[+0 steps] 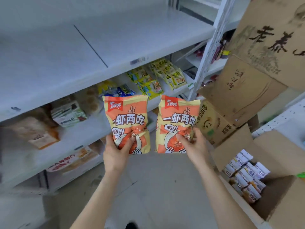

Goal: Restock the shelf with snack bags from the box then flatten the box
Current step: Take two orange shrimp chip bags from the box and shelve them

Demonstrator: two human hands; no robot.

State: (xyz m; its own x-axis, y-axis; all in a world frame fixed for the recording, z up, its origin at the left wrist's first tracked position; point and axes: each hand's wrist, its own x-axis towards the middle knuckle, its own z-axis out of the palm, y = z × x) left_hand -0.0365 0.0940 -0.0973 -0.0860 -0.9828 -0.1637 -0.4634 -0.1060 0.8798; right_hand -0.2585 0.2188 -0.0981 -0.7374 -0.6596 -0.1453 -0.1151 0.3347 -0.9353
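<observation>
I hold two orange-and-cream shrimp snack bags upright in front of the white shelf (69, 52). My left hand (115, 151) grips the left snack bag (127, 116) by its lower part, thumb across the front. My right hand (193, 146) grips the right snack bag (176, 118) the same way. The two bags stand side by side, a small gap between them. An open cardboard box (279, 207) sits at the lower right with several small white packs (245, 176) inside.
The top shelf board is bare; lower boards carry yellow snack packs (165, 75), blue bags and boxed goods (67, 113). Stacked cardboard boxes (244, 91) stand at the right beside a perforated white upright (208, 52). Grey floor lies below my arms.
</observation>
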